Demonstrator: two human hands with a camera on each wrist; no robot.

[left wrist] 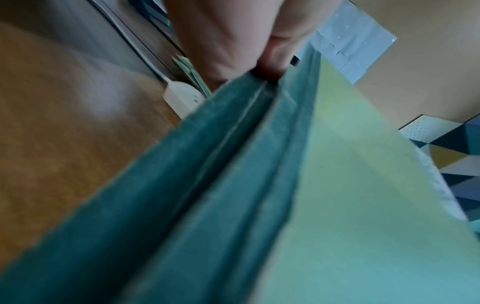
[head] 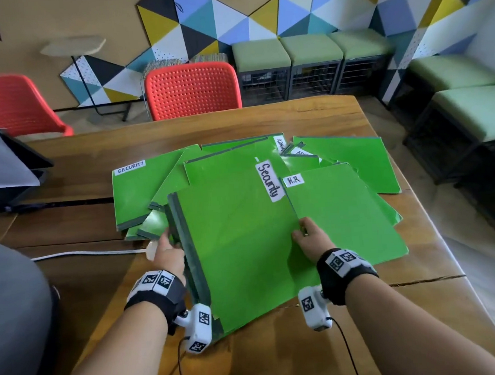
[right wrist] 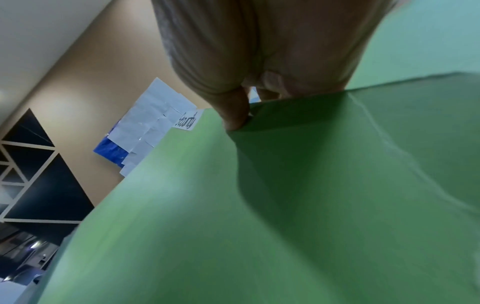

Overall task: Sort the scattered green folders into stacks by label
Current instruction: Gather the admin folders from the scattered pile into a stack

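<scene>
Green folders lie scattered in an overlapping heap on the wooden table point(head: 265, 118). A large folder labelled "Security" point(head: 238, 240) is tilted up at its left side. My left hand point(head: 168, 248) grips its dark spine point(left wrist: 249, 127), fingers curled round the edge. My right hand point(head: 308, 235) pinches the near corner of a folder labelled "H.R" point(head: 338, 210), which lies on the Security folder; the thumb point(right wrist: 233, 111) presses on green card. Another "SECURITY" folder point(head: 132, 189) lies at the left, and "ADMIN" folders point(head: 281, 144) at the back.
A white cable with a plug point(head: 92, 253) runs across the table left of the heap. A dark device under a white sheet point(head: 7, 169) sits at the table's left edge. Red chairs point(head: 192, 88) stand behind, green stools point(head: 313, 62) along the wall.
</scene>
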